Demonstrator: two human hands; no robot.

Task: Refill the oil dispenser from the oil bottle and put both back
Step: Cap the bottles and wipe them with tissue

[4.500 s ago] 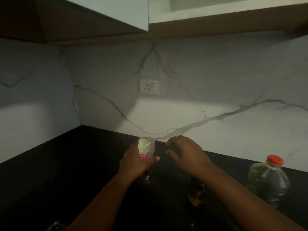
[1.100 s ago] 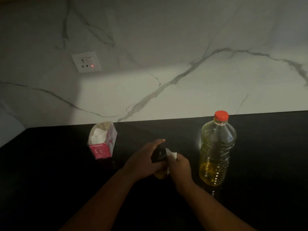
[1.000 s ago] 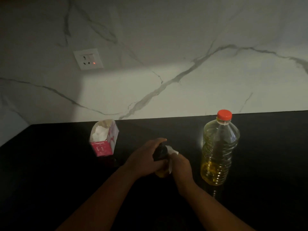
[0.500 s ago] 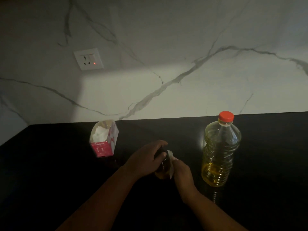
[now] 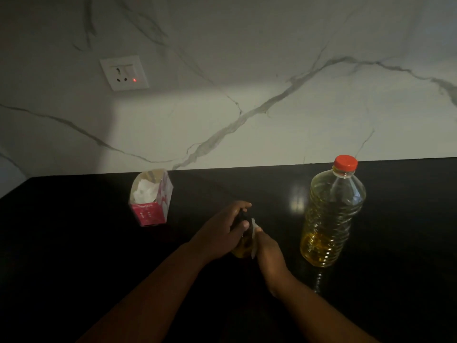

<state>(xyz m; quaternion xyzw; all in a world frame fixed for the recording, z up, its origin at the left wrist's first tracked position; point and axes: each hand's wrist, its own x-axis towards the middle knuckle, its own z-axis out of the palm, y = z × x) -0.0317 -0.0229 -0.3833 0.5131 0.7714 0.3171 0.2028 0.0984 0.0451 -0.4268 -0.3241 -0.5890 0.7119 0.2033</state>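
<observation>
Your left hand (image 5: 222,233) has its grip curled round the small oil dispenser with a dark top and amber oil in its lower part (image 5: 243,246), fingers over the dark cap and thumb across its near side. The dispenser stands on the glossy black worktop (image 5: 74,256) between your two hands, and most of it is hidden by them, so you cannot make out its exact shape in the dim light. Your right hand (image 5: 268,248) presses a small piece of white tissue (image 5: 254,231) against the right side of the dispenser, its fingers closed on the tissue; only a thin white edge of it shows.

To the right of your hands, near but apart from them, the tall clear plastic oil bottle with an orange-red screw cap (image 5: 331,216) stands upright on the worktop, its cap on, with yellow oil filling roughly its lower part. To the left and a little further back stands a pink and white cardboard tissue box with its top torn open (image 5: 152,201), white tissues showing inside, the box tilted slightly.

Behind the worktop rises a white marble-patterned wall with grey veins (image 5: 272,70). On it, up to the left, sits a white wall socket with a small red light lit (image 5: 124,73).
</observation>
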